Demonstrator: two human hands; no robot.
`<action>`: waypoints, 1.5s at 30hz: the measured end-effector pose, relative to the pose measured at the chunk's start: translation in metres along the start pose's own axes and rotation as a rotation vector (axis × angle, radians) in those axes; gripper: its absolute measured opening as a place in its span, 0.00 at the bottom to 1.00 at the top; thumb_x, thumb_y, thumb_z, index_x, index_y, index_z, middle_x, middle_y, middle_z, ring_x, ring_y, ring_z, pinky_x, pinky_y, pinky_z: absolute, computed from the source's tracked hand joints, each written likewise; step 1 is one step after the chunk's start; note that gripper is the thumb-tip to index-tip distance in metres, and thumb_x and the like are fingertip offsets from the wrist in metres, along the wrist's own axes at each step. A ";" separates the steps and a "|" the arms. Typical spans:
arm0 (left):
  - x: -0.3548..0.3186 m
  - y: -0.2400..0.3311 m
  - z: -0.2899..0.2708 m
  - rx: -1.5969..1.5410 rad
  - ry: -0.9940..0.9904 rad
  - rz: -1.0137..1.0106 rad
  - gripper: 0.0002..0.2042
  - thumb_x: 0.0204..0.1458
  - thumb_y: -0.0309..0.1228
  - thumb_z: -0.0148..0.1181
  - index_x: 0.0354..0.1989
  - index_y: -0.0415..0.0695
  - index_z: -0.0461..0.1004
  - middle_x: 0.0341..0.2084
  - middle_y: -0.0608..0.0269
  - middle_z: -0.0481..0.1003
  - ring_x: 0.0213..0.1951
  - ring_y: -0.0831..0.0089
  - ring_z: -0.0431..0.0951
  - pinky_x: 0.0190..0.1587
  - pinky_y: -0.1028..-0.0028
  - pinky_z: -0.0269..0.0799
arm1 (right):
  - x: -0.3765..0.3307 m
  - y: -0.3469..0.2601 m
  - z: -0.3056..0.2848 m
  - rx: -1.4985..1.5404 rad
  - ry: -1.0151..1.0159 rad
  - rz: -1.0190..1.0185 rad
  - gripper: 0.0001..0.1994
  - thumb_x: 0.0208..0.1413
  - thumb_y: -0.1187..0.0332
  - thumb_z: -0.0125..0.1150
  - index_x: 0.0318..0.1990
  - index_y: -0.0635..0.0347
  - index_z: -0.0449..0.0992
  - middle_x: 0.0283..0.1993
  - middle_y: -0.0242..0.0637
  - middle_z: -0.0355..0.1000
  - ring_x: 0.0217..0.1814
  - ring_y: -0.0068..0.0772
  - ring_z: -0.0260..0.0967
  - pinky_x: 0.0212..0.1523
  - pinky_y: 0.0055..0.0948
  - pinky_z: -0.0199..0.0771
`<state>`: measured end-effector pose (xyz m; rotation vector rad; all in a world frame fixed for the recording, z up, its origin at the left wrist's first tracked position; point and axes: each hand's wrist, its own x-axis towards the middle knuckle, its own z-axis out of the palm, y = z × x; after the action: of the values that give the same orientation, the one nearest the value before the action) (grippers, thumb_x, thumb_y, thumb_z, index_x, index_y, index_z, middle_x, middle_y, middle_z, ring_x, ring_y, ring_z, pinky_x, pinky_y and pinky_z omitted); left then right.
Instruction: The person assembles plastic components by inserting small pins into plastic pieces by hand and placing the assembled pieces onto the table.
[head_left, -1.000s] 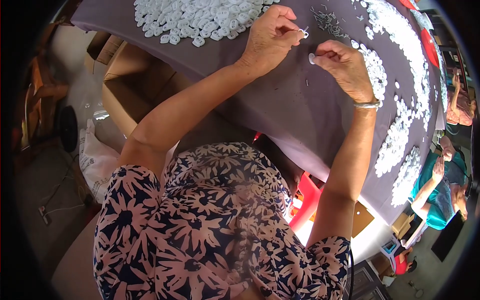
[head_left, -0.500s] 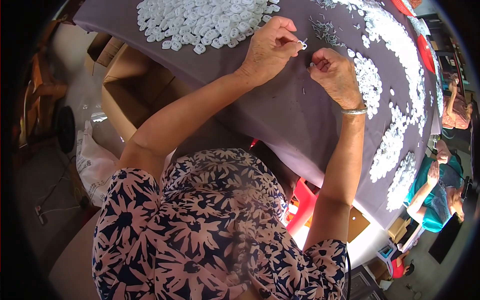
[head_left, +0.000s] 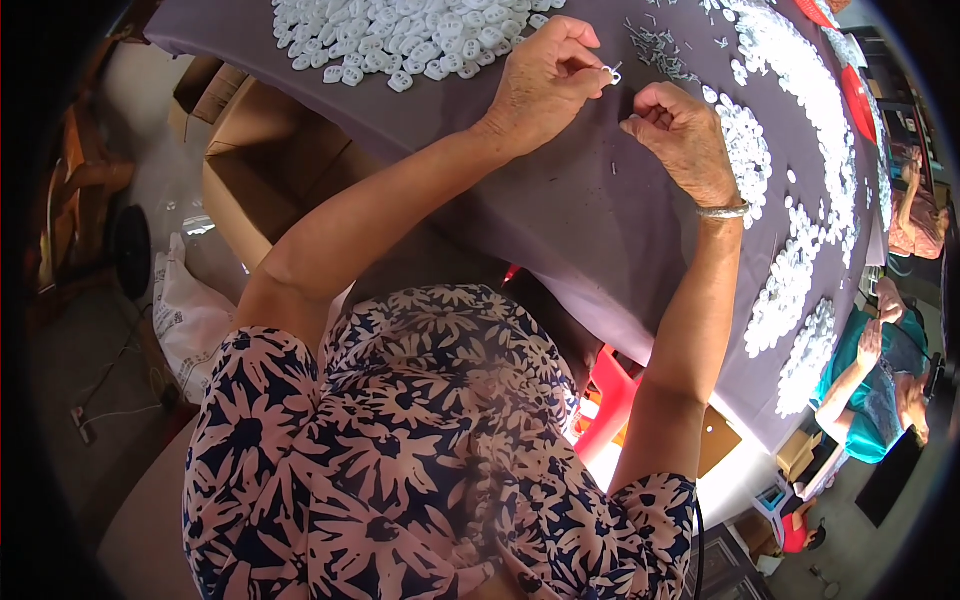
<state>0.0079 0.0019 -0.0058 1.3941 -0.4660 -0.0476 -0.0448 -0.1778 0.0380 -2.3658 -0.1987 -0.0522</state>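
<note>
"Where's the small white piece (head_left: 615,77)?"
"Upper frame, right of centre, pinched and partly covered."
"What shows?"
"A ring-like end, and a thin grey pin (head_left: 618,66) slanting toward the upper right."

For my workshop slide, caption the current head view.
Left hand pinching a small white piece, right hand close by, over a purple-grey cloth strewn with heaps of white parts.

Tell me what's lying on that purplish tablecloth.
On the tablecloth lie a pile of white pieces, thin grey pins and white clusters further right. The left hand and right hand hide the cloth behind them; the pile's lower pieces are covered.
</note>
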 end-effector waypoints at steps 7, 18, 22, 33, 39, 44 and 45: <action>0.000 0.001 -0.001 0.014 0.001 -0.008 0.13 0.47 0.22 0.62 0.40 0.38 0.66 0.25 0.64 0.75 0.27 0.80 0.75 0.30 0.80 0.70 | 0.002 0.004 0.000 -0.032 0.088 0.043 0.04 0.48 0.79 0.62 0.32 0.64 0.73 0.26 0.25 0.69 0.25 0.12 0.62 0.25 0.16 0.65; -0.003 0.009 -0.002 -0.022 -0.017 -0.058 0.15 0.47 0.22 0.61 0.42 0.38 0.64 0.26 0.61 0.76 0.28 0.80 0.75 0.30 0.80 0.71 | 0.004 0.003 0.008 -0.146 0.334 -0.058 0.04 0.48 0.77 0.64 0.32 0.63 0.75 0.24 0.28 0.72 0.26 0.14 0.69 0.30 0.18 0.70; -0.003 0.012 0.000 -0.047 -0.047 -0.092 0.15 0.47 0.22 0.61 0.42 0.38 0.64 0.26 0.61 0.76 0.28 0.79 0.76 0.32 0.80 0.72 | 0.002 0.004 0.001 -0.136 0.267 -0.004 0.04 0.47 0.77 0.64 0.30 0.63 0.73 0.23 0.28 0.72 0.26 0.14 0.68 0.29 0.18 0.69; -0.004 0.015 -0.001 -0.017 -0.117 -0.130 0.16 0.46 0.22 0.61 0.42 0.38 0.64 0.25 0.61 0.77 0.28 0.79 0.76 0.33 0.79 0.72 | 0.009 -0.012 0.013 0.538 0.338 0.111 0.07 0.56 0.73 0.60 0.41 0.64 0.78 0.34 0.30 0.75 0.31 0.16 0.68 0.30 0.16 0.68; -0.004 0.013 0.000 -0.019 -0.123 -0.110 0.16 0.46 0.22 0.61 0.42 0.38 0.64 0.25 0.61 0.77 0.28 0.80 0.75 0.32 0.79 0.71 | 0.008 -0.012 0.012 0.495 0.336 0.083 0.07 0.56 0.72 0.60 0.41 0.62 0.78 0.35 0.27 0.75 0.31 0.16 0.68 0.31 0.16 0.68; -0.004 0.009 0.000 -0.031 -0.129 -0.090 0.15 0.46 0.22 0.61 0.42 0.38 0.65 0.25 0.62 0.77 0.27 0.80 0.75 0.32 0.79 0.71 | 0.007 -0.011 0.012 0.500 0.313 0.084 0.07 0.56 0.71 0.61 0.41 0.61 0.79 0.34 0.26 0.75 0.31 0.15 0.68 0.32 0.15 0.68; -0.004 0.009 0.001 -0.029 -0.125 -0.088 0.15 0.46 0.22 0.61 0.41 0.38 0.65 0.25 0.62 0.77 0.27 0.80 0.75 0.32 0.79 0.71 | 0.007 -0.011 0.013 0.495 0.313 0.080 0.07 0.56 0.71 0.61 0.41 0.60 0.79 0.34 0.26 0.74 0.31 0.14 0.67 0.32 0.15 0.68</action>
<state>0.0018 0.0044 0.0021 1.3881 -0.5056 -0.2131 -0.0403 -0.1604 0.0372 -1.8405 0.0343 -0.2977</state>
